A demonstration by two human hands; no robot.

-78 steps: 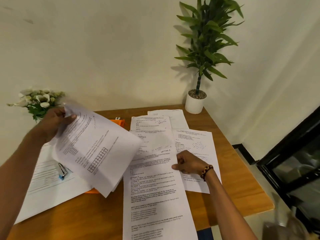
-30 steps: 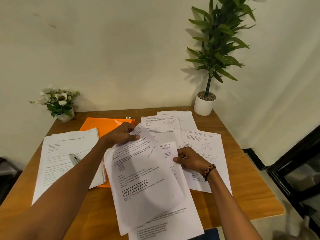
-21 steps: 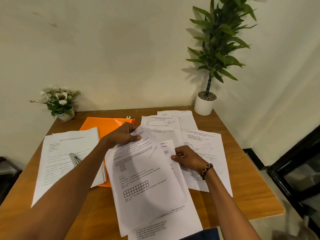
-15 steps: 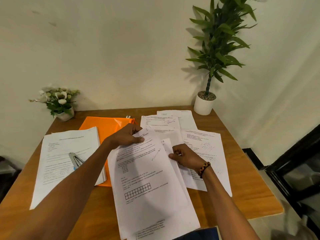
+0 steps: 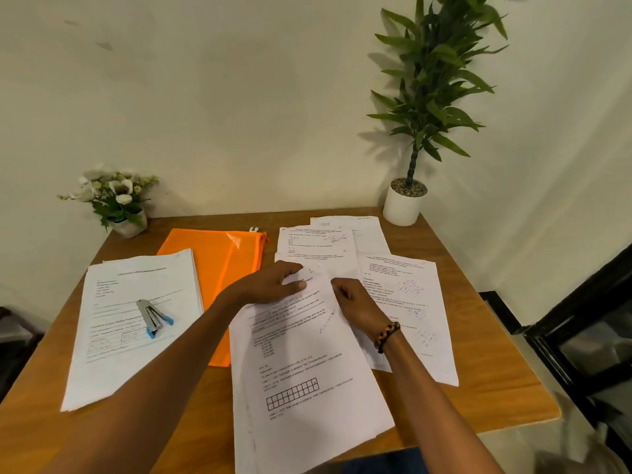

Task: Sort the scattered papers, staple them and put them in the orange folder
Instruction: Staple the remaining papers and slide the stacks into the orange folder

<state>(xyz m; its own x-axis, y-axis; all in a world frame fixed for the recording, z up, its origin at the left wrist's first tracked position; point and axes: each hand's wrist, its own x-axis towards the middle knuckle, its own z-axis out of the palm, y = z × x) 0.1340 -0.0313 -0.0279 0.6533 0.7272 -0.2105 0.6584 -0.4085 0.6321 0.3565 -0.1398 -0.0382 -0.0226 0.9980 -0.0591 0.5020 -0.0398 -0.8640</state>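
Observation:
A stack of printed sheets (image 5: pixel 307 378) lies at the table's front centre. My left hand (image 5: pixel 270 285) pinches its top edge, thumb over the paper. My right hand (image 5: pixel 355 306) grips the stack's upper right edge with curled fingers. The orange folder (image 5: pixel 212 265) lies flat left of the stack, partly under it. A silver and blue stapler (image 5: pixel 154 318) rests on a second pile of papers (image 5: pixel 136 323) at the left. Several loose sheets (image 5: pixel 407 302) lie spread to the right and behind my hands.
A small pot of white flowers (image 5: pixel 119 203) stands at the back left corner. A tall green plant in a white pot (image 5: pixel 405 203) stands at the back right. The wooden table (image 5: pixel 478 378) ends at the right, with a dark frame beyond it.
My left hand brought the held sheets from the raised left side down onto the central sheet. My right hand slid up to the stack's top right edge, and the sheets now lie squared together.

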